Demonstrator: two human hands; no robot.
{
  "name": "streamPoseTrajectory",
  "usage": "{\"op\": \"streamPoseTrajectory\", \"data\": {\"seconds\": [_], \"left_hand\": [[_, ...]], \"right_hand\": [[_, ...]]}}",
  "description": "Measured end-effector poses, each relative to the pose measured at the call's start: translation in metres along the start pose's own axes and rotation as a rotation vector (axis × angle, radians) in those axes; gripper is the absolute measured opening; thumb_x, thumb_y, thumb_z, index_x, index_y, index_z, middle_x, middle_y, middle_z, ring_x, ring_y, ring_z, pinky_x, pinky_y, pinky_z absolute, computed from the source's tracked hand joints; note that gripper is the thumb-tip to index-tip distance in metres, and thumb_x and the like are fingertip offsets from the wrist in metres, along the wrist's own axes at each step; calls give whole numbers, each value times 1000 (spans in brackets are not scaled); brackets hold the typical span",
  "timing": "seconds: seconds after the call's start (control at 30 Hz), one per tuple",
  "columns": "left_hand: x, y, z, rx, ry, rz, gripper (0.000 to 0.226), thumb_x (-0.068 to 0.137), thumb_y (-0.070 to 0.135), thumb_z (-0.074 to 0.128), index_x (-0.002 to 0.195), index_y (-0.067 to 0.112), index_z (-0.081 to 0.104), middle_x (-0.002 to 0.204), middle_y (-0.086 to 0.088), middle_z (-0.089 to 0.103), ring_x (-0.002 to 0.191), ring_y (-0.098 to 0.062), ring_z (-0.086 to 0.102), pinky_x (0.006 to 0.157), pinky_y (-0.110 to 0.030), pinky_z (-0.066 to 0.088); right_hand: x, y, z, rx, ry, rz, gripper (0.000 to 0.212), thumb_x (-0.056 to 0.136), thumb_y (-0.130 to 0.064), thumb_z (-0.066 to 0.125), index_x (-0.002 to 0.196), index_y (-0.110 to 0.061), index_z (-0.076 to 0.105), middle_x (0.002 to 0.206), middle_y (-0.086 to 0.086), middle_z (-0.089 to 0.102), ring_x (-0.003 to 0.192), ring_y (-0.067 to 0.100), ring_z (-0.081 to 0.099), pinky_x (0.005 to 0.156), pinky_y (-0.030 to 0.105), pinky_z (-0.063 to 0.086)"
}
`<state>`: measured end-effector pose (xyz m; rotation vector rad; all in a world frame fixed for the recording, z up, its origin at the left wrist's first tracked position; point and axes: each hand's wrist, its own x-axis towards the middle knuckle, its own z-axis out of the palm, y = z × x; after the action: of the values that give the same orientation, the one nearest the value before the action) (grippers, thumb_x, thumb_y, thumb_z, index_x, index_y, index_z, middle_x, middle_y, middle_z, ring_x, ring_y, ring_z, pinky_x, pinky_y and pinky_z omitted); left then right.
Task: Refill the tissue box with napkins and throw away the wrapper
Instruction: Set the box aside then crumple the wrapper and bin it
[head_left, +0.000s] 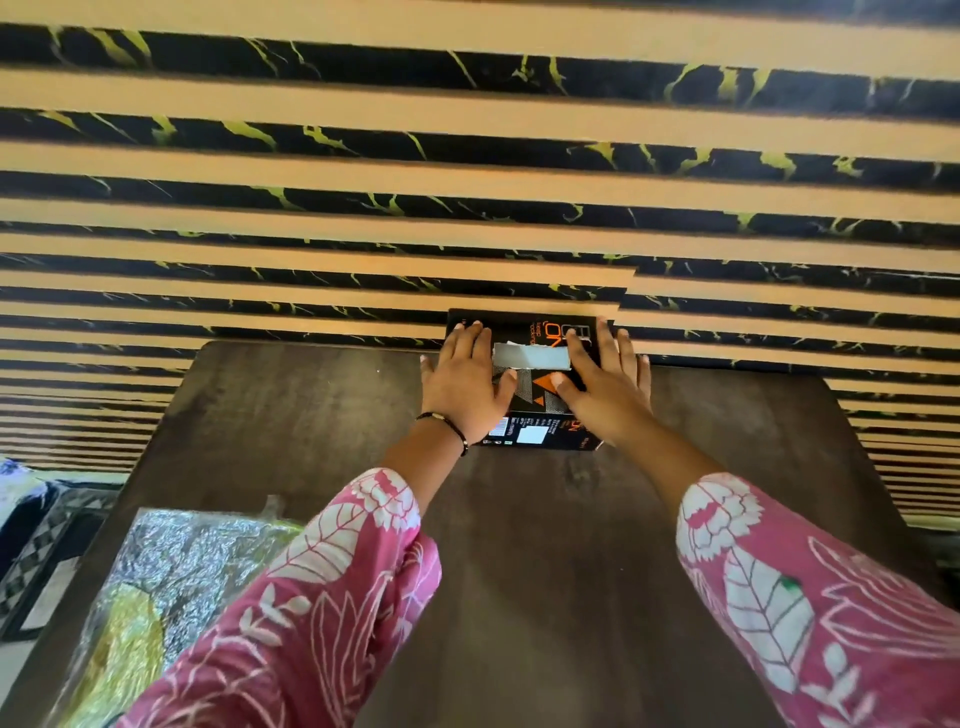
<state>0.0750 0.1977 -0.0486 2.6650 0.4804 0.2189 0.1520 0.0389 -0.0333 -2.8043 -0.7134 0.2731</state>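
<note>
Pink sleeves with a white leaf-and-flower print are filling the bottom of the frame, both arms reaching forward over a dark wooden counter. Near the counter's far edge, a black tissue box with orange lettering is sitting close against a wall banded in tan and black, the black bands veined in yellow. A pale strip, seemingly a napkin, is showing through the slot in the top of the tissue box. On the left part of the tissue box the left hand is lying flat, its fingers straight and spread, gripping nothing; a thin dark bracelet is circling its wrist. On the right part of the tissue box the right hand is pressing down in the same way, fingers extended and relaxed, the thumb lying across the orange triangle on the lid. Well short of the tissue box, at the counter's near left corner, a crinkled clear wrapper with silver and yellow patches is lying loose, touching neither hand.
</note>
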Motion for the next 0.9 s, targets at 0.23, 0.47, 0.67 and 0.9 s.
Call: {"op": "streamPoseTrajectory", "data": {"seconds": [0.23, 0.47, 0.67, 0.9], "left_hand": [[-84, 1, -23, -226, 198, -151, 51, 88, 28, 52, 134, 10, 41, 144, -11, 38, 135, -29, 32, 108, -56, 26], [-268, -15, 11, -21, 32, -288, 63, 80, 45, 35, 132, 10, 42, 143, -21, 39, 135, -44, 28, 106, -64, 27], [-322, -26, 15, 175, -101, -523, 69, 83, 36, 52, 142, 11, 26, 152, -23, 16, 140, -47, 5, 109, -64, 3], [-345, -29, 13, 174, 78, -317, 65, 76, 39, 45, 134, 12, 35, 148, -18, 28, 135, -42, 24, 106, -60, 22]], "right_hand": [[-135, -7, 50, 253, 170, -157, 57, 90, -38, 33, 144, -35, 16, 154, -10, -9, 141, 13, -16, 115, 42, -3], [-282, 17, 119, 142, 27, -311, 52, 81, -30, 42, 133, -26, 40, 149, 2, 34, 135, 21, 22, 111, 40, 22], [-316, 31, 124, -17, -6, -293, 59, 72, -31, 54, 129, -21, 41, 144, 0, 33, 129, 21, 29, 106, 34, 15], [-324, 40, 117, -83, -133, -245, 67, 62, -43, 56, 126, -25, 44, 129, -2, 59, 121, 16, 38, 99, 30, 38]]}}
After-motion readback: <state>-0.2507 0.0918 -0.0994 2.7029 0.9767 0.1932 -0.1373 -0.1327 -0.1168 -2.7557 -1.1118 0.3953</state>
